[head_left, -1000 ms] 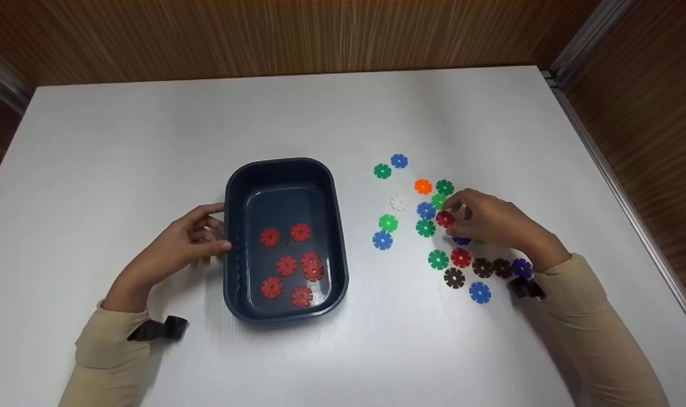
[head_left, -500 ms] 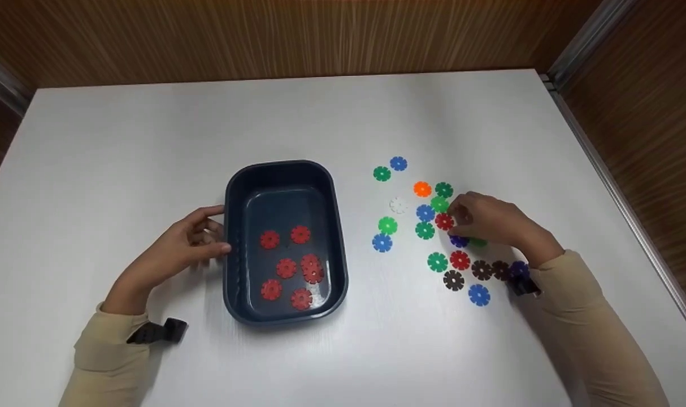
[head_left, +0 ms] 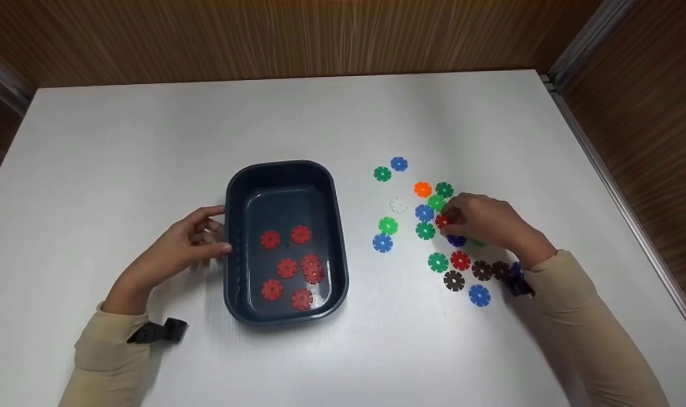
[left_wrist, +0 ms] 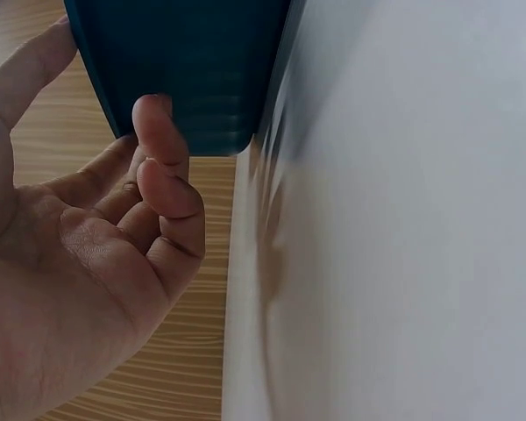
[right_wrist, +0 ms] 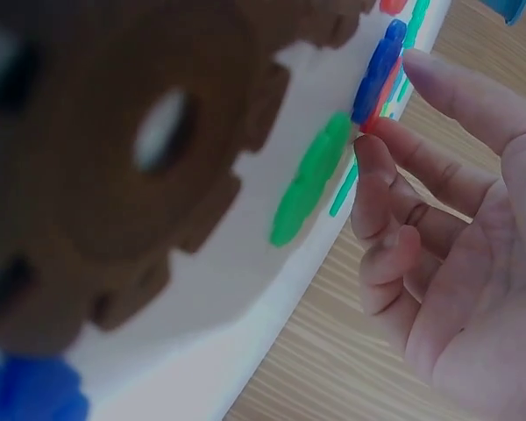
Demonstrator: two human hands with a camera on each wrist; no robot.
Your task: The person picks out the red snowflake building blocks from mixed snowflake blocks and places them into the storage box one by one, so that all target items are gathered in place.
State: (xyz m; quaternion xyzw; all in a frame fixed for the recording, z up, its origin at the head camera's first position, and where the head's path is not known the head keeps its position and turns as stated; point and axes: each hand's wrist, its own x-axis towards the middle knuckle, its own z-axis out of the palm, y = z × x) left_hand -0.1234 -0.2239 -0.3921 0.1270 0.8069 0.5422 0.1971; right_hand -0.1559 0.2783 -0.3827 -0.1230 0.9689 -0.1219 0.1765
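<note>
My left hand (head_left: 176, 246) is at the left side of a dark blue tray (head_left: 343, 265), thumb tip and index fingertip touching its rim. Its other fingers are loosely bent, as the left wrist view shows. Several red notched interlocking discs (head_left: 286, 267) lie inside the tray. My right hand (head_left: 487, 220) pinches a red interlocking disc (head_left: 442, 221) between thumb and index finger among the scattered discs. Right beside it are a light green disc (head_left: 436, 202), a blue disc (head_left: 424, 213) and a dark blue disc (right_wrist: 379, 74). The hand partly covers the red disc.
Discs in other colours surround the right hand, such as an orange disc (head_left: 422, 189), a white disc (head_left: 398, 205) and another red disc (head_left: 460, 260). A brown disc (right_wrist: 114, 175) looms close to the right wrist camera. A wood-grain panel (head_left: 286, 39) borders the white table (head_left: 151, 130).
My right hand has shifted slightly left with the red disc. The light green and blue discs beside it have slid a little left too. My left hand and the tray stay put.
</note>
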